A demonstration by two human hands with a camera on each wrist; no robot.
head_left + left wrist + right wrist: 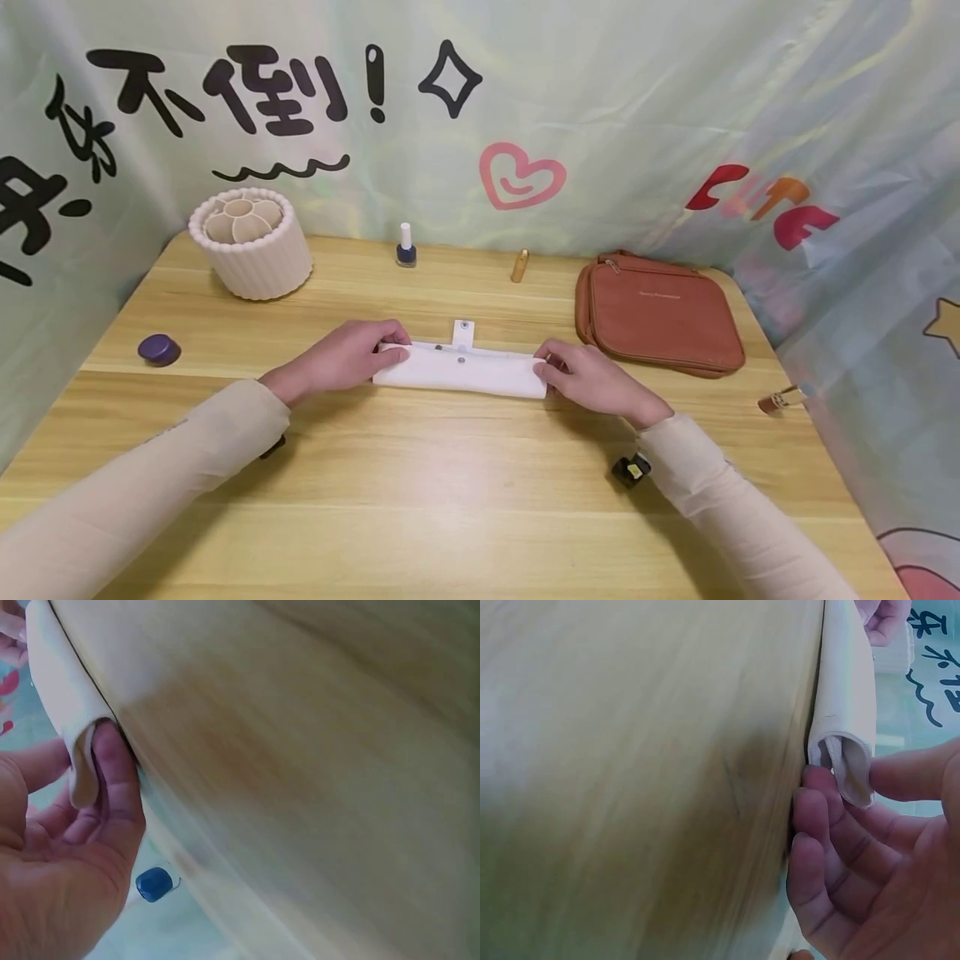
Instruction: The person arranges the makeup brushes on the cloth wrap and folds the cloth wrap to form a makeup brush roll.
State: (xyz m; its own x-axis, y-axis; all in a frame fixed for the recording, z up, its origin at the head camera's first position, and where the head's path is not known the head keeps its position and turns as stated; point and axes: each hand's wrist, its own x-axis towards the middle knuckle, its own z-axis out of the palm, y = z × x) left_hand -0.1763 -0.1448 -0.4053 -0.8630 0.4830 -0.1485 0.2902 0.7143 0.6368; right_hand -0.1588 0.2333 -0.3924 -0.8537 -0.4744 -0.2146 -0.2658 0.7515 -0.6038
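Observation:
A white folded case (461,372), rolled into a long flat bundle, lies across the middle of the table. A short strap (463,333) with a metal snap sticks up from its back edge, and another snap shows on its front. My left hand (358,354) pinches the left end between thumb and fingers. At the right end my right hand (588,377) does the same. The left wrist view shows the folded layers between the left thumb and fingers (118,772). In the right wrist view the right thumb (911,774) presses the open-ended fold against the fingers.
Toward the back stand a cream ribbed container (258,258), a dark nail polish bottle (406,250) and a gold tube (520,267). A brown zipped case (663,312) lies at the right, near a lip gloss tube (783,400). A purple round jar (159,350) sits left.

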